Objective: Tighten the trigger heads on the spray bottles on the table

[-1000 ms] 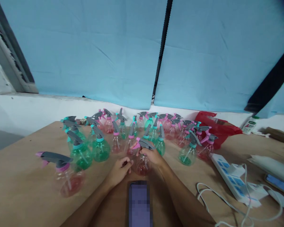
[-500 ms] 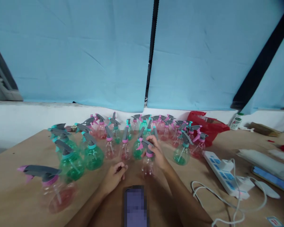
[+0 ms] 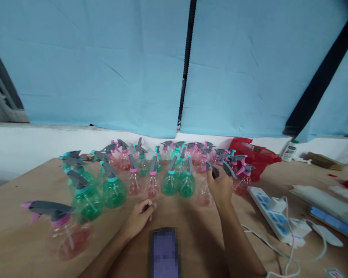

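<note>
My right hand point(image 3: 220, 186) is wrapped round the grey trigger head of a pink spray bottle point(image 3: 204, 197), whose clear body stands on the table to the right of two green bottles point(image 3: 178, 184). My left hand point(image 3: 139, 215) rests on the brown table point(image 3: 23, 239) nearer to me, fingers curled in, holding nothing that I can see. Beyond both hands stands a crowd of several small pink and green spray bottles point(image 3: 133, 170) with grey triggers.
A phone point(image 3: 164, 253) lies between my forearms. A large pink bottle point(image 3: 63, 227) stands at the front left. A white power strip point(image 3: 274, 212) with cables lies at the right, a red bag point(image 3: 253, 154) behind it, and a blue curtain point(image 3: 104, 65) beyond.
My right hand has carried the pink bottle from in front of the green bottles to the right, beside the right-hand cluster. My left hand has stayed put.
</note>
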